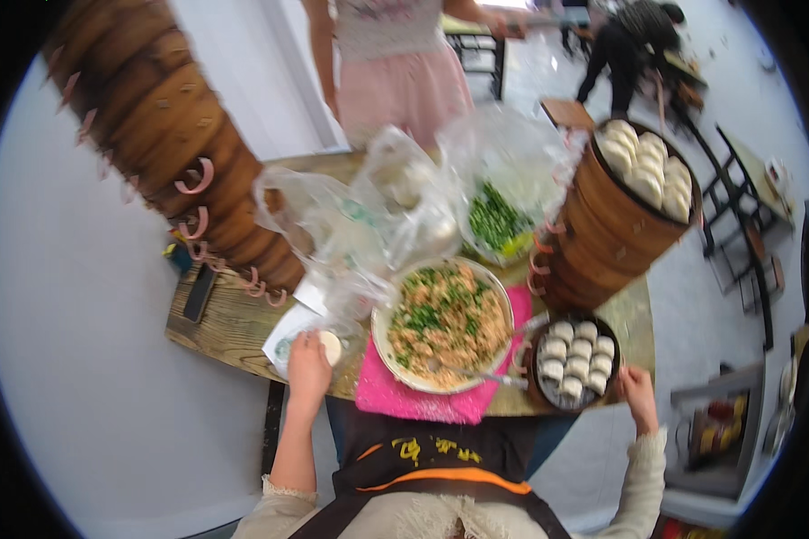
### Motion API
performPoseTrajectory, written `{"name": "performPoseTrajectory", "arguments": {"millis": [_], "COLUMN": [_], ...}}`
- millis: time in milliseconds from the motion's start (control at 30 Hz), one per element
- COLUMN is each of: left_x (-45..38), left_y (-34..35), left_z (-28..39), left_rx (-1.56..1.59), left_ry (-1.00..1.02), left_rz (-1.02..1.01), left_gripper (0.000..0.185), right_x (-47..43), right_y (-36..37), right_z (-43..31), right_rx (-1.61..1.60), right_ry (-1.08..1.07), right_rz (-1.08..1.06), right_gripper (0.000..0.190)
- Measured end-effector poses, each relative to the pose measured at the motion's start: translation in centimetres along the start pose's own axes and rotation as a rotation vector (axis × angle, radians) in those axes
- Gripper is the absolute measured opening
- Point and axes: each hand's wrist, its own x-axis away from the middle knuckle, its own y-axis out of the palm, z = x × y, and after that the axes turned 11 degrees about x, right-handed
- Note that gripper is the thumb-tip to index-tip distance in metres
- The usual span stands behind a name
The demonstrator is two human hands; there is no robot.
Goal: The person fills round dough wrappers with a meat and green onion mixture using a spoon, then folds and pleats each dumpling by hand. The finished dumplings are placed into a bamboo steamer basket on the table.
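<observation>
My left hand [309, 367] is at the table's left front, fingers on a round dough wrapper [331, 347] beside a white sheet [284, 340]. My right hand [637, 394] grips the right edge of a small round steamer [535, 377]; its fingertips are partly hidden. Inside that steamer sit several filled dumplings [578, 358] in rows. Between my hands, a white bowl [385, 360] of minced filling [472, 316] with chopped greens rests on a pink cloth [404, 404]. A metal utensil [492, 376] lies in the filling, its handle reaching toward the steamer.
Tall wooden steamer stacks stand at left [195, 135] and right [600, 236]; dumplings [647, 168] fill the right one's top. Plastic bags [337, 229] and a bag of chopped greens [495, 215] lie behind the bowl. A phone [199, 293] is at left. One person [404, 74] stands opposite.
</observation>
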Motion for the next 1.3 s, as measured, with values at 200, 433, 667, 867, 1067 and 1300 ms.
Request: {"name": "performPoseTrajectory", "arguments": {"millis": [200, 433, 667, 867, 1067, 1300], "left_x": [0.9, -0.5, -0.2, -0.9, -1.0, -0.6], "left_y": [0.0, -0.9, -3.3, -4.1, -2.6, -3.2], "left_z": [-0.8, -2.0, -2.8, -1.7, -1.6, -1.4], "left_rx": [0.001, 0.267, 1.519, 2.14, 2.081, 2.058], "left_ry": [0.142, 0.13, -0.508, -0.866, -0.867, -0.876], "left_rz": [0.184, 0.165, 0.12, 0.028, 0.185, 0.24], "left_gripper": [0.02, 0.011, 0.019, 0.031, 0.035, 0.028], "right_x": [-1.5, -3.7, 0.2, 6.5, 10.7, 6.4], "right_y": [0.3, 1.0, -0.9, -10.6, -25.3, -25.7], "right_z": [-0.8, 1.7, 3.1, 1.6, -4.8, -21.5], "right_rx": [-0.005, 0.049, -0.117, -0.135, -0.099, -0.14], "right_ry": [-0.029, -0.074, -0.124, -0.135, -0.173, -0.239], "right_rz": [0.084, 0.239, 0.373, 0.588, 0.677, 0.524], "right_gripper": [0.031, 0.035, 0.028, 0.025, 0.031, 0.023]}}
